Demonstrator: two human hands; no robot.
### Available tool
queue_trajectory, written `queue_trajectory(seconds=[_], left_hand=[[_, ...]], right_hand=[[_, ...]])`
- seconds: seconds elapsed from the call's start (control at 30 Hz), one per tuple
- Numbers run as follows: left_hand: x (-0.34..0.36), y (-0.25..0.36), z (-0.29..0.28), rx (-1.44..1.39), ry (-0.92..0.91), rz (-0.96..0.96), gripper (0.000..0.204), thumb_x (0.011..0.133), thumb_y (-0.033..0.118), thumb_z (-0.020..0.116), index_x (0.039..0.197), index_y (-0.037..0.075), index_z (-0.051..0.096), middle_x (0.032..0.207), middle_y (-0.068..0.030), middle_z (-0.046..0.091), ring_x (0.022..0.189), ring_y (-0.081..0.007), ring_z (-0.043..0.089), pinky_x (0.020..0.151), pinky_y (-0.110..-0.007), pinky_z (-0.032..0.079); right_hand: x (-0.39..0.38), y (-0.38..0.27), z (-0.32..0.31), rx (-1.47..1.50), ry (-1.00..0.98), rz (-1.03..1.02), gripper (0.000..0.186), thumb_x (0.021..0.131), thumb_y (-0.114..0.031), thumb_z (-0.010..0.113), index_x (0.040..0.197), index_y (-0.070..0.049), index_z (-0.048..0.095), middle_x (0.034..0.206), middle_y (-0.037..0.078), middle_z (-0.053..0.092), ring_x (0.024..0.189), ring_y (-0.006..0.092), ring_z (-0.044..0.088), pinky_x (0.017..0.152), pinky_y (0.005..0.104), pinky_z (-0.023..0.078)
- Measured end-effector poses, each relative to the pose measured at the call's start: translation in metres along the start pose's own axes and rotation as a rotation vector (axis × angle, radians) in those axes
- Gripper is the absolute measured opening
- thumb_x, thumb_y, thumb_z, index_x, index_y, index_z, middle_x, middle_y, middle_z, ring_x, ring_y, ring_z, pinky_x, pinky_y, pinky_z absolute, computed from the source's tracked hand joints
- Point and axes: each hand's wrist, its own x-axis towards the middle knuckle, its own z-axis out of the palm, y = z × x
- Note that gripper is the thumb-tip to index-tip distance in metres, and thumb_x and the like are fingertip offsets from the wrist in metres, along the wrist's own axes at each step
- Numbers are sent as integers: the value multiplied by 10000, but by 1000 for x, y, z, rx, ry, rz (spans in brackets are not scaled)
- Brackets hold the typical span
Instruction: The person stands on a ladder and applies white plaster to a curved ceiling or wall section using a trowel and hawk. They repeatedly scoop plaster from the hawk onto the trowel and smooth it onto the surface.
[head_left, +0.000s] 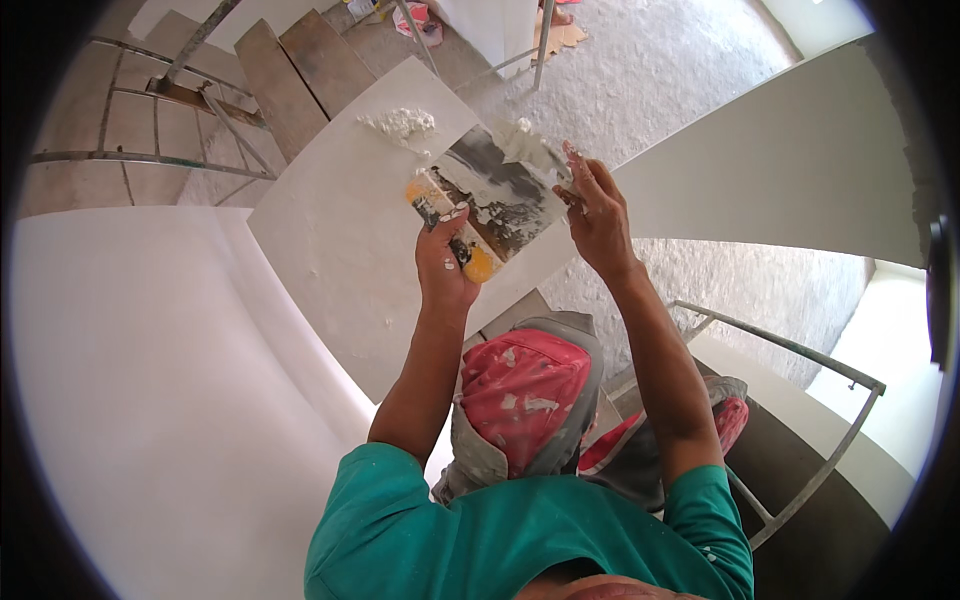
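- 1 left hand point(447, 265) closed around the handle point(430, 202) of 1 wide scraper point(497, 195).
- 1 right hand point(602, 218) at the scraper's right edge; cannot tell what it grips.
- 1 white board point(335, 230) beneath the scraper, bearing 1 putty heap point(400, 124).

Slender metal pipe frames point(100, 155) stand at the upper left, over a tiled floor point(75, 188), and two brown planks point(283, 90) lie side by side near them. Beyond the planks, a crumpled pink-and-white bag point(425, 25) sits on the ground by a white wall corner point(490, 25), with a torn piece of cardboard point(568, 38) on the other side of that corner. Rough grey ground point(640, 75) spreads to the right. A smooth white wall point(130, 400) curves along the left, and another pipe frame point(780, 345) rises at the lower right
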Motion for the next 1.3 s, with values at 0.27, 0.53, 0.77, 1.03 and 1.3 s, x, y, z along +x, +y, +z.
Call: queue_trajectory(seconds=[0.27,0.53,0.77,1.03,1.3], left_hand=[[-14,18,28,-99,-87,57,317,837,36,558,1149,-1,517,1049,-102,607,978,-241,619,873,-388,514],[-42,57,59,-114,-124,201,348,842,78,543,1180,-2,525,1090,-109,606,1002,-245,611,902,-384,493],[-26,38,31,14,-31,168,310,835,65,557,1139,4,548,1057,-100,611,979,-232,616,870,-365,504],[-20,13,44,25,-76,136,346,828,31,596,1162,-8,520,1070,-99,608,985,-213,609,868,-353,502],[-8,0,55,41,-79,97,355,831,27,611,1164,-19,497,1069,-87,595,977,-198,612,870,-347,499]], right_hand=[[25,-2,-18,-327,-28,-400,544,755,125,571,1262,-74,576,1037,120,612,920,286,591,801,377,504],[28,-1,-47,-509,-69,-342,558,750,98,589,1255,-139,594,987,81,590,887,269,598,764,361,522],[29,-23,-68,-612,-112,-49,585,786,32,621,1321,-185,530,1031,103,545,877,274,600,760,401,516],[25,-32,-84,-658,42,-65,476,740,-9,695,1185,-86,544,967,121,553,846,291,605,708,410,510],[10,-56,-72,-730,51,-41,373,684,-2,727,1002,-93,556,896,62,531,754,260,625,600,369,506]])
